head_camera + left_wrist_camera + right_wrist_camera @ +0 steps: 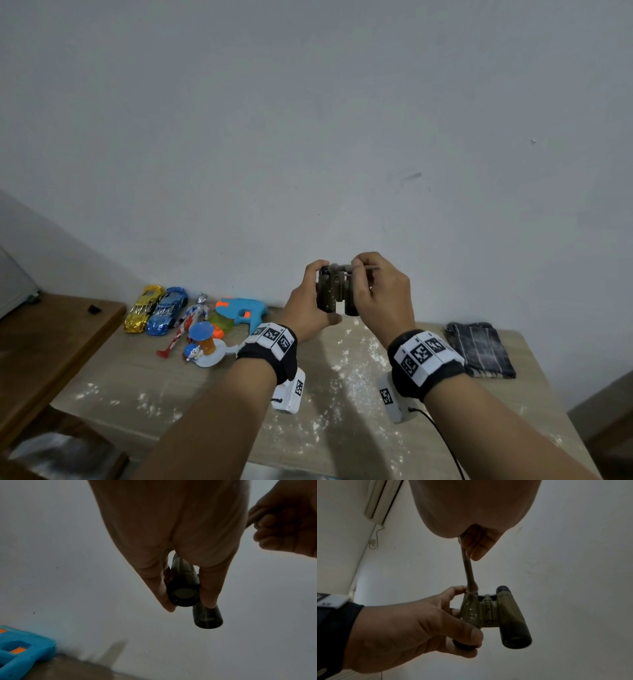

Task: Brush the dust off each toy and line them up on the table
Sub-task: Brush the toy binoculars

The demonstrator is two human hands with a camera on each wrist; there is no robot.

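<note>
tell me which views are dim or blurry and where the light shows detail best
Head view: evenly lit, sharpest on the gold toy car and white dust on the wooden table, edges bowed by the wide lens. Left wrist view: dim, left hand backlit, olive toy binoculars nearly silhouetted. Right wrist view: dim, grainy, yet dust specks show beside the thin brush.

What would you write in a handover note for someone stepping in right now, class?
Left hand grips the toy binoculars in the air above the table. Right hand pinches the brush, its tip on the speckled left barrel.
Done, it seems: two cars, figure, water gun and round toy lined up at the table's left.
Left: finish dusting the binoculars, then set them in the row.
</note>
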